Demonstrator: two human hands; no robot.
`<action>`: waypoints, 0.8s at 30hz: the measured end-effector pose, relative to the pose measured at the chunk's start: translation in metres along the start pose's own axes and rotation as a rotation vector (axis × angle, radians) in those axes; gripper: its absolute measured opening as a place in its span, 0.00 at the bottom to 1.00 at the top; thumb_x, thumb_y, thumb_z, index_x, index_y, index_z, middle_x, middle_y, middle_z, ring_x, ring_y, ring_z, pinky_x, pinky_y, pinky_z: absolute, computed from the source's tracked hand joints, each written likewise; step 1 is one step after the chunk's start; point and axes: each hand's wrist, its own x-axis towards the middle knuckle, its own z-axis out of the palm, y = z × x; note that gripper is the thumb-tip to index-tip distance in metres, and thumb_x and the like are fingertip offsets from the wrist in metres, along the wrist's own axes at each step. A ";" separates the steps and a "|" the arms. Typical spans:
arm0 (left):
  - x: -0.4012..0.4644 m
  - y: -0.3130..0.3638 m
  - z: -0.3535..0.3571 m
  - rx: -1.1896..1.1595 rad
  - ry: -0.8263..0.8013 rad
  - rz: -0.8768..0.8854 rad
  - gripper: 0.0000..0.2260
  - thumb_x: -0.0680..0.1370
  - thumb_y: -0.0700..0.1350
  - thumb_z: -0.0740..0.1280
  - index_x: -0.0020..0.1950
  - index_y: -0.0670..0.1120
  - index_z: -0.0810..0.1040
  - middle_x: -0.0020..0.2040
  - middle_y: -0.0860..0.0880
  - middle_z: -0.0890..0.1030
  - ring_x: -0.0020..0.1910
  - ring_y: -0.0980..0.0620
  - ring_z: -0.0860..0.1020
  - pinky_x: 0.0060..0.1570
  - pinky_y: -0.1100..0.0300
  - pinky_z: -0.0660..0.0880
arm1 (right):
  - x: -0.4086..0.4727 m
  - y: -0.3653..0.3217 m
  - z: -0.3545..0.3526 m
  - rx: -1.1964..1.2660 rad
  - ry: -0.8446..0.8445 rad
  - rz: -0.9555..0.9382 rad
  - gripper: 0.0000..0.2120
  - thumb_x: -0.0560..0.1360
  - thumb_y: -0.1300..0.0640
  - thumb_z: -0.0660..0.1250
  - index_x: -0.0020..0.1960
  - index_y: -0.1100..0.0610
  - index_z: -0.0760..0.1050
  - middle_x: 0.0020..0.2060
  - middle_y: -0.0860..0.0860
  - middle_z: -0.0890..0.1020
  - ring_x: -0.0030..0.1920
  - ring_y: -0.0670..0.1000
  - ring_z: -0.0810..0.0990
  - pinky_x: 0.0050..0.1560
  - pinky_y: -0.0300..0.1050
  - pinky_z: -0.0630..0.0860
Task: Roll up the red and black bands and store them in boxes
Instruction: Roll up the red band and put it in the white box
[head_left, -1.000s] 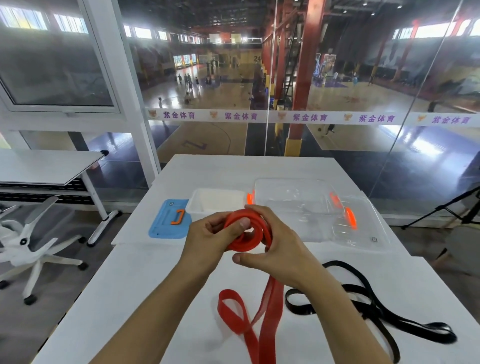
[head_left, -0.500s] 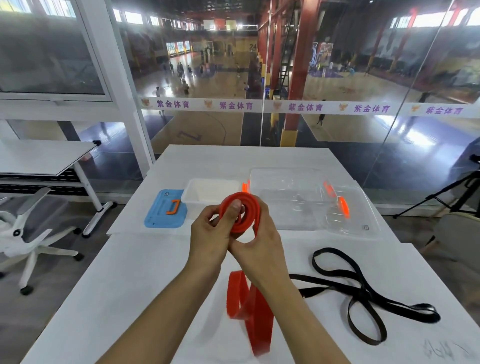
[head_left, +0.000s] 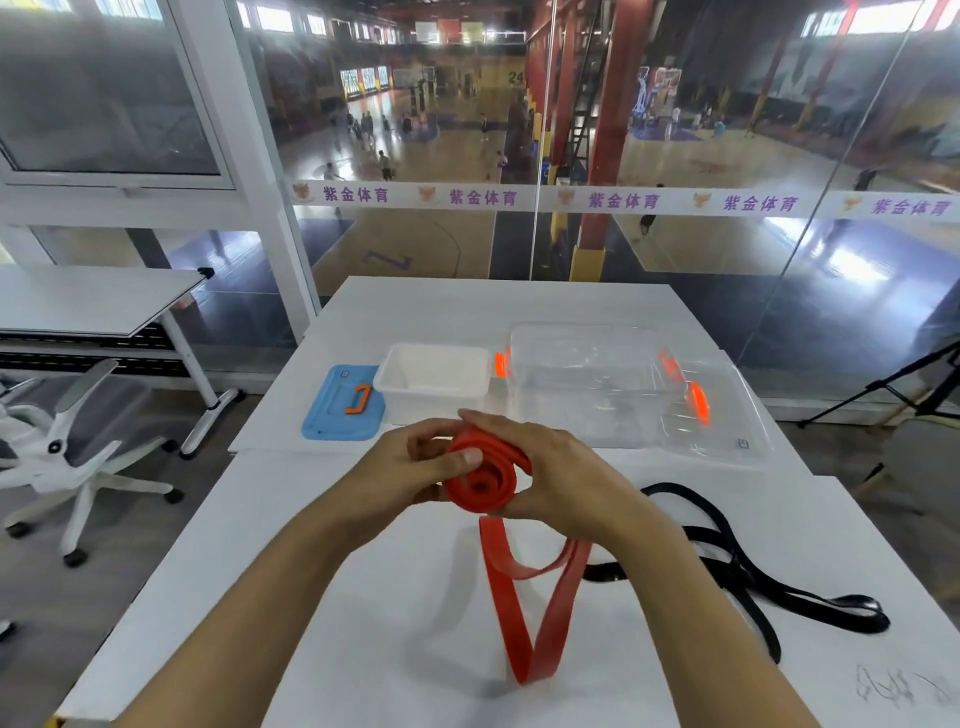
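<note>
- Both hands, left hand (head_left: 415, 467) and right hand (head_left: 550, 467), grip the red band (head_left: 480, 480) coil above the middle of the bench (head_left: 363, 597); its loose tail hangs toward 6 o'clock.
- Best to keep the thumb pinning the coil and wind with even tension so the turns stack flush.
- Black band (head_left: 753, 577) lies loose at 4 o'clock.
- White box (head_left: 434, 379) at 12 o'clock, clear box (head_left: 587, 379) at 1 o'clock, blue lid (head_left: 343, 402) at 11; nothing blocks them.

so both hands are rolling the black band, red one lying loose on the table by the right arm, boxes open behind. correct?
Colours are swapped. In the head view the left hand and right hand grip the flat red rubber band; the black band lies loose on the white table. The white box and clear box are open.
</note>
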 end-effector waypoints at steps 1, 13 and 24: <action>0.000 0.003 -0.003 0.055 -0.019 0.014 0.22 0.71 0.52 0.75 0.64 0.49 0.80 0.56 0.48 0.87 0.56 0.49 0.85 0.55 0.52 0.82 | 0.000 -0.002 0.000 -0.009 -0.016 -0.022 0.47 0.71 0.52 0.79 0.78 0.30 0.56 0.67 0.39 0.78 0.63 0.45 0.77 0.64 0.45 0.77; -0.002 0.002 0.010 -0.113 0.229 0.175 0.17 0.67 0.51 0.75 0.55 0.49 0.85 0.48 0.49 0.89 0.49 0.50 0.87 0.43 0.60 0.83 | -0.005 -0.005 -0.008 0.155 0.087 0.056 0.30 0.72 0.44 0.75 0.69 0.33 0.66 0.51 0.41 0.83 0.50 0.46 0.81 0.57 0.48 0.81; 0.004 -0.015 0.039 -0.400 0.472 0.096 0.19 0.70 0.53 0.75 0.56 0.43 0.85 0.50 0.43 0.88 0.49 0.47 0.87 0.44 0.55 0.83 | -0.012 -0.018 0.033 0.255 0.309 0.212 0.45 0.65 0.33 0.75 0.75 0.31 0.55 0.60 0.40 0.80 0.61 0.47 0.80 0.63 0.52 0.78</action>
